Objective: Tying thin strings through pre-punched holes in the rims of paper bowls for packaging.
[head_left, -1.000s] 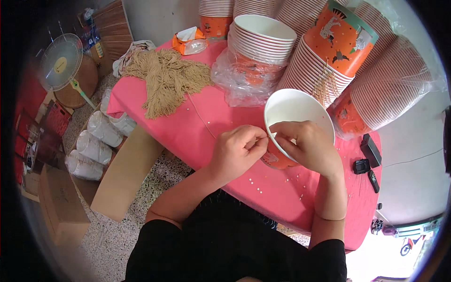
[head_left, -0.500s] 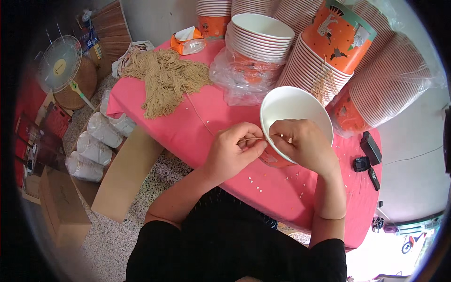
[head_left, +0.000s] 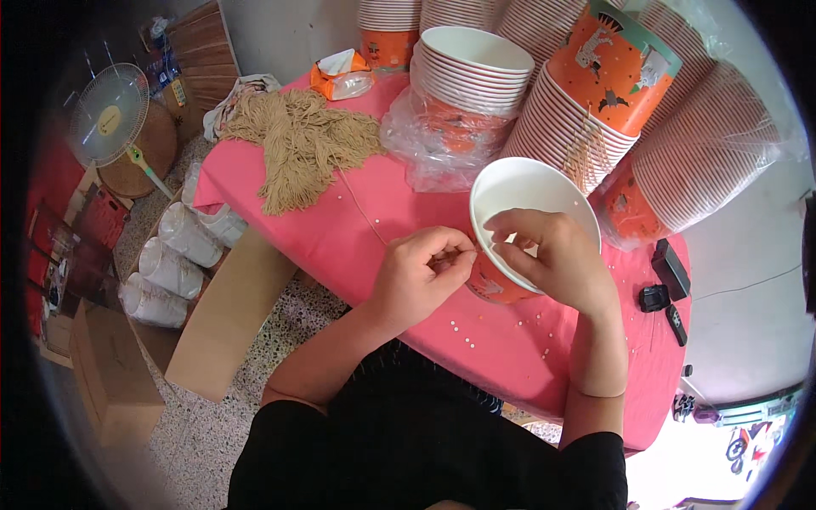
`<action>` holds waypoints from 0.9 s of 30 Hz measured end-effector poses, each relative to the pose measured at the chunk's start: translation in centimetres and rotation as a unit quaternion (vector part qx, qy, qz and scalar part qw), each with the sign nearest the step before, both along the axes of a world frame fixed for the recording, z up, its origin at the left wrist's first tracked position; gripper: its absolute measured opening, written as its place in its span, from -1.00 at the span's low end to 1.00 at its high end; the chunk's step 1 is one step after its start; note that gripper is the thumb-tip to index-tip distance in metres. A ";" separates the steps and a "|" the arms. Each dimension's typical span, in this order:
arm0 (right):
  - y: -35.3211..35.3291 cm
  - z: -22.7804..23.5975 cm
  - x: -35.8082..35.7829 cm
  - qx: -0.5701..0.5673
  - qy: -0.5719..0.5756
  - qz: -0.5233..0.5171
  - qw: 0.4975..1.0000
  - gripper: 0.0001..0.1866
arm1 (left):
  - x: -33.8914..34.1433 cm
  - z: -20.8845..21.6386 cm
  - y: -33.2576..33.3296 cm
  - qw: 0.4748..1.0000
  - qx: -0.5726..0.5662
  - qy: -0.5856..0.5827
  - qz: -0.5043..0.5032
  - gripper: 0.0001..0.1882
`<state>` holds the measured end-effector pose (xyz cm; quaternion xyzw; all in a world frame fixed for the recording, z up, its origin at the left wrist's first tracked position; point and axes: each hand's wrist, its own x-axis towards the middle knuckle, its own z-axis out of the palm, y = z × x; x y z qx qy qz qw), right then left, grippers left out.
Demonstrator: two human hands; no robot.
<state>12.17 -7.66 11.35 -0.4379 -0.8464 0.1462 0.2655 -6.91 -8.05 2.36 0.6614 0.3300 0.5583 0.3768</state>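
A white-lined, orange paper bucket (head_left: 500, 285) stands at the table's middle, printed outside. My left hand (head_left: 422, 274) is at its left wall, thumb and forefinger pinched together on a thin tan cord (head_left: 361, 206). That cord runs back over the cloth to a heap of tan cords (head_left: 297, 144); its end at my fingertips is too small to make out. Over the bucket's mouth hovers my right hand (head_left: 563, 259), thumb and forefinger apart, with nothing seen between them; its other fingers are partly hidden.
Stacks of paper buckets (head_left: 476, 81) in clear plastic fill the back of the pink table (head_left: 425, 212). Small white dots lie scattered about. A tissue pack (head_left: 342, 75) sits behind the cords, black items (head_left: 671, 268) at right. Left, on the floor, are wrapped stacks (head_left: 170, 268) and a fan (head_left: 109, 119).
My right thumb and forefinger have parted and moved off the cord at the bucket's rim. My left hand stays nearly in place, its fingertips pinched.
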 end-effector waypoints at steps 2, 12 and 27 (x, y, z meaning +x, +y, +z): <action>0.0 -0.2 0.0 0.008 0.017 -0.001 1.000 -0.91 | 0.2 0.0 0.1 1.000 0.002 0.003 0.000 -0.91; 0.4 -0.3 0.2 0.024 -0.039 0.046 0.998 -0.92 | 0.5 -0.1 0.2 0.999 -0.016 -0.018 -0.027 -0.85; 0.4 1.6 4.3 0.130 -0.097 -0.131 0.978 -0.92 | -0.5 0.6 -0.2 0.998 0.034 0.044 0.026 -0.90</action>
